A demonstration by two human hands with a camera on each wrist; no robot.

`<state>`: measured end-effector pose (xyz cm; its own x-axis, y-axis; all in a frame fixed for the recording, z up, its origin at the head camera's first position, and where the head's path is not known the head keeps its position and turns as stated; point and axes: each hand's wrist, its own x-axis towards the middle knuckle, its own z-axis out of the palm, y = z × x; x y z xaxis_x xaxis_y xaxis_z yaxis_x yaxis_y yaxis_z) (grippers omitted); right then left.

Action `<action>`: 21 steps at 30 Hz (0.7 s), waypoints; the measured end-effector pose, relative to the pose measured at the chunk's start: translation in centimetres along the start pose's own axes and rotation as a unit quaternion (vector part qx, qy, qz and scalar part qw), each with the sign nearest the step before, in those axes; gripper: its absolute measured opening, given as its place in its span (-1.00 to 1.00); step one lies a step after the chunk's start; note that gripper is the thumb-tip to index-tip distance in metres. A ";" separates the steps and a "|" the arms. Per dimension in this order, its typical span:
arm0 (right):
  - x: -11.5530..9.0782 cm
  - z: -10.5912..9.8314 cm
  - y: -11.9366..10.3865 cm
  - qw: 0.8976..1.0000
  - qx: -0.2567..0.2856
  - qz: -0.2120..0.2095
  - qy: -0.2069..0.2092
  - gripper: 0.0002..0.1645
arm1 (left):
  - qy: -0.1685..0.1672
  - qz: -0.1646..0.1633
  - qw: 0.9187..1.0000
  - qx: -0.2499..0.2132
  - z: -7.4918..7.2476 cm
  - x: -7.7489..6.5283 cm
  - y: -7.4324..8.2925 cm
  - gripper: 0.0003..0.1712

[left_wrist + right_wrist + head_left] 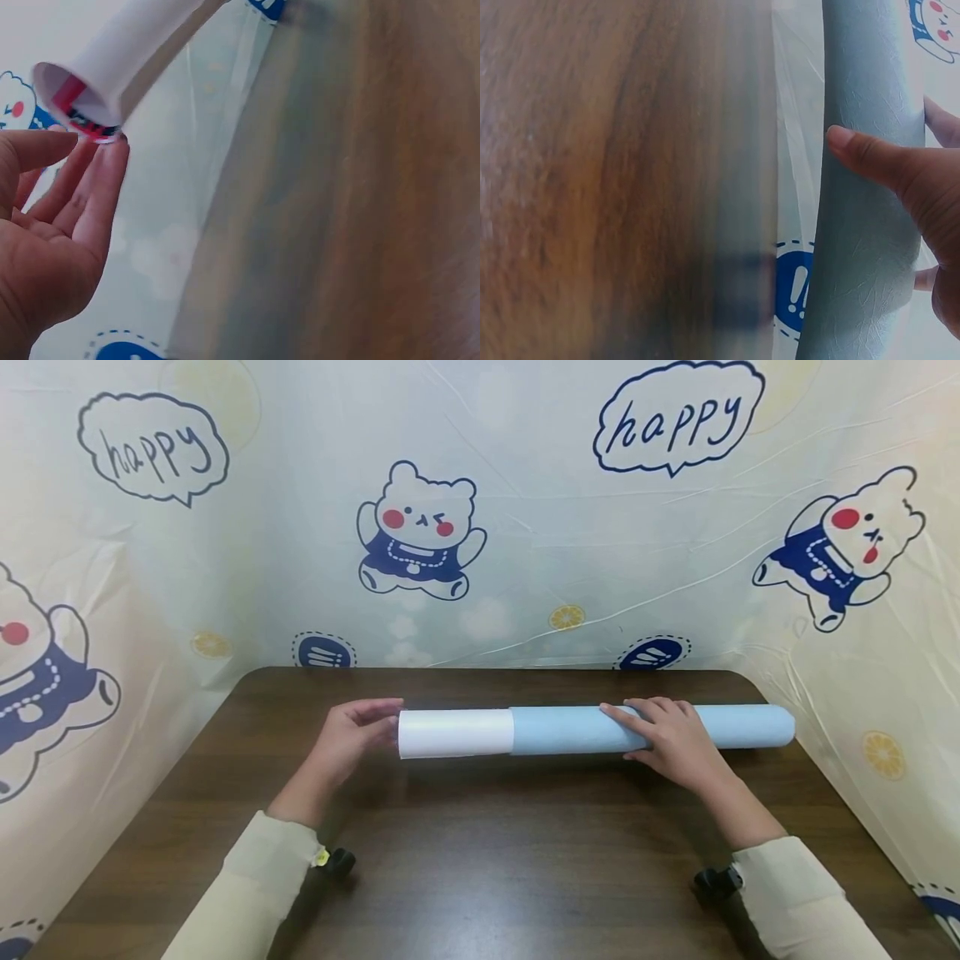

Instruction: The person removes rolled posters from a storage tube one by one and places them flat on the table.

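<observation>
A long roll lies crosswise near the table's back edge, with a light blue sleeve-like part (562, 729) on the right and a narrower white tube (456, 732) at its left end. Fine creases mark the blue surface (874, 187). My right hand (671, 739) grips the blue part from above, thumb on the near side and fingers over the far side. At the white tube's open end, my left hand (352, 735) has its fingertips right at the rim. The left wrist view shows red and black print inside the white tube (135, 52). Nothing shows in the left palm.
The brown wooden table (480, 860) carries the roll. A pale printed sheet (525, 543) with bears and the word "happy" hangs behind it and along both sides. Dark wrist cameras sit at both sleeves.
</observation>
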<state>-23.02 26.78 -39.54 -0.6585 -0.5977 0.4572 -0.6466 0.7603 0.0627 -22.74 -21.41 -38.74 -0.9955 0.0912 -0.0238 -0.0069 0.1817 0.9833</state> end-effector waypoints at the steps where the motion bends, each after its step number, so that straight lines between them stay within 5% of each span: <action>1: 0.0 0.0 0.0 1.000 -0.002 0.001 0.000 0.15 | 0.003 0.003 1.000 0.006 -0.2 0.0 0.2 -0.53; 7: -0.2 -0.3 0.2 1.000 -0.018 -0.001 -0.004 0.19 | 0.005 0.037 0.995 0.089 -0.4 -0.1 2.6 -0.44; 10: -0.3 -0.6 0.2 1.000 -0.029 -0.002 -0.004 0.21 | -0.021 0.061 0.983 0.169 0.3 0.1 4.1 -0.42; 13: -0.3 -0.9 0.1 0.999 -0.038 -0.003 0.000 0.20 | -0.076 0.103 0.956 0.262 1.5 0.5 5.5 -0.45; 16: -0.1 -1.1 -0.3 0.999 -0.046 -0.006 -0.002 0.19 | -0.138 0.152 0.915 0.348 3.0 0.9 6.5 -0.44; 18: 0.1 -1.2 -0.6 0.999 -0.049 -0.007 -0.007 0.17 | -0.163 0.172 0.889 0.392 4.0 1.1 6.8 -0.41; 21: 0.2 -1.3 -1.0 0.999 -0.049 -0.001 -0.017 0.15 | -0.182 0.193 0.861 0.435 5.5 1.2 6.8 -0.33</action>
<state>-22.04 26.22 -38.35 -0.6715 -0.6059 0.4266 -0.6081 0.7795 0.1499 -23.44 -14.69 -33.04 -0.8121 0.5800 0.0635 0.5473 0.7197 0.4272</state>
